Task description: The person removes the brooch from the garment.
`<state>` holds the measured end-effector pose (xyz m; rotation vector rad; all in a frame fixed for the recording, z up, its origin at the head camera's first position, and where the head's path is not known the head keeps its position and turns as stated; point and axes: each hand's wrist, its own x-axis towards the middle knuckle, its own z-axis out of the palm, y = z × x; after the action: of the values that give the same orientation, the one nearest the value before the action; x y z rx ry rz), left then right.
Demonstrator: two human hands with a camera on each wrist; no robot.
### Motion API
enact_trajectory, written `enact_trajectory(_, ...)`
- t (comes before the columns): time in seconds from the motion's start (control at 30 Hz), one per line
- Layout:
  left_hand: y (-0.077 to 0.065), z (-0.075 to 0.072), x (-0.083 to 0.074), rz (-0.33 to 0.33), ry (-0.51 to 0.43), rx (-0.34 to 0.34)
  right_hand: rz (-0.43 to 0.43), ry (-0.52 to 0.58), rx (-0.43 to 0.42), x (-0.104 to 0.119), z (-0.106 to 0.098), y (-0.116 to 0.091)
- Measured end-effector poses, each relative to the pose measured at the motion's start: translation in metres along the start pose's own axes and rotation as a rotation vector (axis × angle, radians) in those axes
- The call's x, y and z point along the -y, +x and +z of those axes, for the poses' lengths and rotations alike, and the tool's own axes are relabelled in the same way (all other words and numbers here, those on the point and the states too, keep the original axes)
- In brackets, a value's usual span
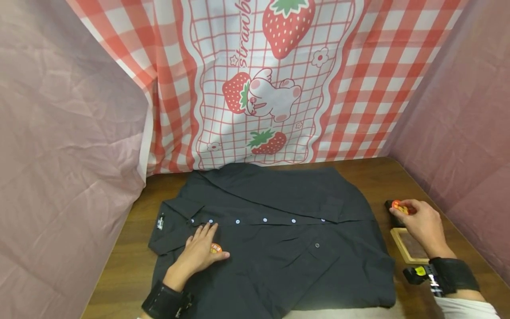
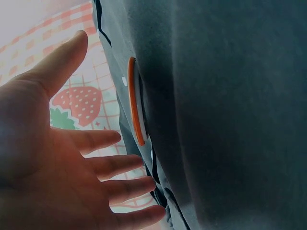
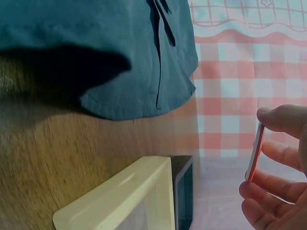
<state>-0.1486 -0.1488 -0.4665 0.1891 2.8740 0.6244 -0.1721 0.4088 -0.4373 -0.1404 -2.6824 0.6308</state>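
A dark button-up shirt (image 1: pixel 279 261) lies flat with its collar at the left and a row of white buttons (image 1: pixel 237 221) across it. Over the collar side, my left hand (image 1: pixel 198 251) hovers or rests lightly, fingers straight. A round orange badge (image 1: pixel 216 248) lies on the shirt beside that hand's thumb; the left wrist view shows the badge (image 2: pixel 136 103) flat on the cloth, apart from the fingers. At the right, my right hand (image 1: pixel 427 223) pinches another round orange-red badge (image 3: pixel 255 153) between thumb and fingers, above a small black box (image 1: pixel 396 221).
Next to the black box stands a light wooden tray (image 1: pixel 399 247) on the brown table (image 1: pixel 119 266). A red checked strawberry cloth (image 1: pixel 366 102) hangs behind the table, with pinkish curtains (image 1: pixel 71 155) at the sides.
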Motion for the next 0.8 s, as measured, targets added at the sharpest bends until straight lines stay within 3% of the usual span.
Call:
enact_trajectory(0.3, -0.002, 0.003, 0.000, 0.009, -0.019, -0.037, 0.025, -0.010, -0.024, -0.013, -0.002, 0.001)
enact_trajectory(0.8, -0.001, 0.004, 0.001, -0.007, -0.016, -0.017, 0.121, -0.015, 0.078, -0.029, 0.000, 0.006)
